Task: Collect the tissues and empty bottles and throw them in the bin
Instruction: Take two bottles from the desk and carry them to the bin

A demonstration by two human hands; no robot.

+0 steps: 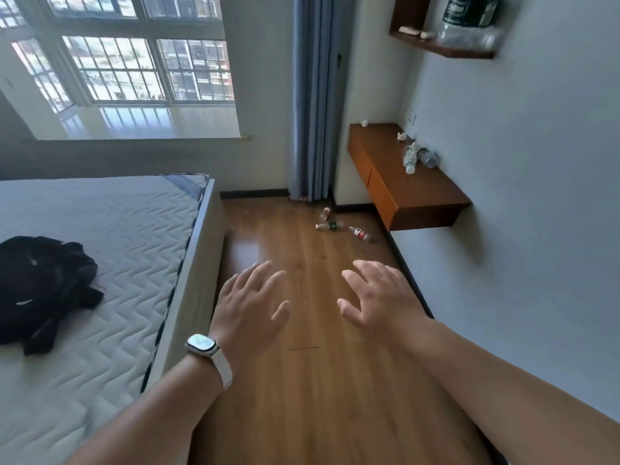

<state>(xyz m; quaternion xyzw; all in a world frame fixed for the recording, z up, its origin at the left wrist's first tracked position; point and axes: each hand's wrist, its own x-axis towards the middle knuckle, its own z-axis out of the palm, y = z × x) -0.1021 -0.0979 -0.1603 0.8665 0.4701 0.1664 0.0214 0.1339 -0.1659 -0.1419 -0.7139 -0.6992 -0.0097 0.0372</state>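
Both my hands are stretched out over the wooden floor, palms down, fingers spread, holding nothing: my left hand [250, 305] with a watch on the wrist, my right hand [377, 297] beside it. Far ahead, three small plastic bottles lie on the floor: one near the curtain [324, 213], one with a dark label [328, 226], one with a red label [359, 233]. On the wall-mounted wooden desk [422, 193] lie two more bottles [410, 159] [428, 157] and crumpled tissues [402, 136] [364, 122]. A large clear bottle [468, 23] stands on the upper shelf. No bin is in view.
A bed with a quilted mattress [110, 263] fills the left side, a black bag [40, 286] on it. The floor strip [302, 380] runs between bed and right wall. A blue curtain [310, 95] hangs in the corner beside a large window [134, 55].
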